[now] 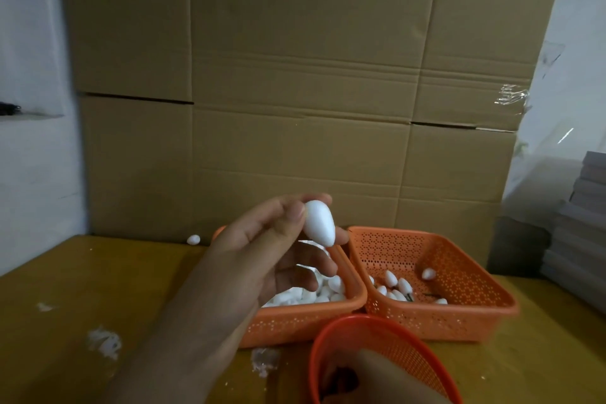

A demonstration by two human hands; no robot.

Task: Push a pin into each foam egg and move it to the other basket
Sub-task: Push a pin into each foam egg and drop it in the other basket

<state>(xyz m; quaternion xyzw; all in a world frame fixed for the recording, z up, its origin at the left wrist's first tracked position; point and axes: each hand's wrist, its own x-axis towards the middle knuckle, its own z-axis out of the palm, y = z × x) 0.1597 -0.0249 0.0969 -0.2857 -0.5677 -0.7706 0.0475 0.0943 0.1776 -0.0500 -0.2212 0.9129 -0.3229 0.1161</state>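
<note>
Yellow-brown wooden table (98, 279) carries two orange perforated plastic baskets side by side, left (305, 321) and right (459, 315); round orange mesh basket (387, 334) nearer; stray white foam egg (193, 239) at back; white foam scraps (105, 341) at front.

Your two baskets sit side by side on the surface (65, 289): left basket (314, 315) full of foam eggs, right basket (459, 275) holding a few. Round basket (377, 331) in front of them. Loose egg (193, 239) behind-left, cardboard boxes (295, 75) at back.
</note>
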